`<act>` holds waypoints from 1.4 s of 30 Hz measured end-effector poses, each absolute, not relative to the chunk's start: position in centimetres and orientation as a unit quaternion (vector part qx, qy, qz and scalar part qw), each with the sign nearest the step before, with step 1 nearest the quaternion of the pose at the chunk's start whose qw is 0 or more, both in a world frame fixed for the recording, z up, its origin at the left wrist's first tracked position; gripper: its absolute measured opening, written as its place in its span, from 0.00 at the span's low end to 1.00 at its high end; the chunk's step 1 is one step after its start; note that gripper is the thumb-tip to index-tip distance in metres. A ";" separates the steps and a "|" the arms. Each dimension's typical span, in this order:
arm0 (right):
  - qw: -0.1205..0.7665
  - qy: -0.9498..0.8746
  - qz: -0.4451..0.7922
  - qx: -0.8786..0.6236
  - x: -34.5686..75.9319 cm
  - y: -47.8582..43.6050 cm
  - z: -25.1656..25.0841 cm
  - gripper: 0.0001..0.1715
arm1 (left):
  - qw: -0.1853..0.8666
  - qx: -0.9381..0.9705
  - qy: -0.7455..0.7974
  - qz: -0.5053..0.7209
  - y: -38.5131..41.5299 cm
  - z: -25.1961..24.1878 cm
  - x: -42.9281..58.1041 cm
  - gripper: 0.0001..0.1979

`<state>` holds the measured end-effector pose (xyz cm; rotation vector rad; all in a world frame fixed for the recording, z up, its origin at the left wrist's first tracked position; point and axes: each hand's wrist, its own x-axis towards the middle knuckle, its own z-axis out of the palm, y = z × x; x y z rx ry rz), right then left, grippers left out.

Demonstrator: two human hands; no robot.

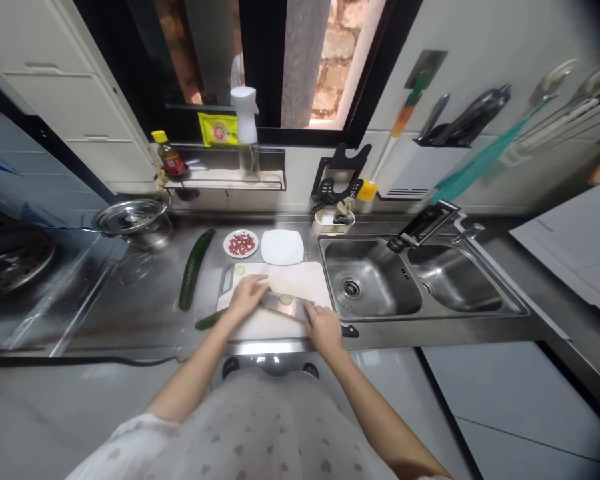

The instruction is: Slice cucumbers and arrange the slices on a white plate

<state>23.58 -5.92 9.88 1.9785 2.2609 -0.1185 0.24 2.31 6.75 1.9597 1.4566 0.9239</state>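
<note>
My right hand (325, 330) is closed round a kitchen knife, whose black handle end (351, 331) sticks out to the right. The broad blade (300, 309) lies nearly flat above the white cutting board (253, 327), with a cucumber slice (285, 300) on it. At the blade's far left end is my left hand (247, 297), fingers apart and stretched toward the blade; whether they touch it I cannot tell. Another cucumber slice (240, 270) rests in the board's upper left corner. A cut cucumber piece (209, 321) is partly hidden under my left forearm.
A whole cucumber (196, 270) lies left of the board. Behind it stand a small plate of diced red meat (241, 244) and a white plate (283, 247). The double sink (375, 313) is at right, a lidded steel pot (147, 230) at left.
</note>
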 end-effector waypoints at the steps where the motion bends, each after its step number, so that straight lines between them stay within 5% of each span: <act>1: 0.064 0.753 -0.037 0.654 23.5 -5.9 9.9 0.22 | 0.276 0.753 0.509 0.313 2.2 7.5 0.6 0.17; 8: 0.062 0.762 -0.074 0.640 23.3 -5.8 10.1 0.25 | 0.293 0.817 0.460 0.189 1.3 9.1 2.5 0.17; 17: 0.065 0.758 -0.071 0.645 23.3 -6.4 10.1 0.24 | 0.314 0.801 0.461 0.217 1.2 8.5 3.1 0.07; 30: 0.066 0.731 -0.083 0.674 24.6 -5.9 8.8 0.25 | 0.327 0.581 0.663 0.339 3.6 5.3 0.8 0.07; 42: 0.030 0.715 -0.098 0.692 25.3 -5.8 8.3 0.25 | 0.250 0.494 0.794 0.252 7.9 0.9 -3.1 0.08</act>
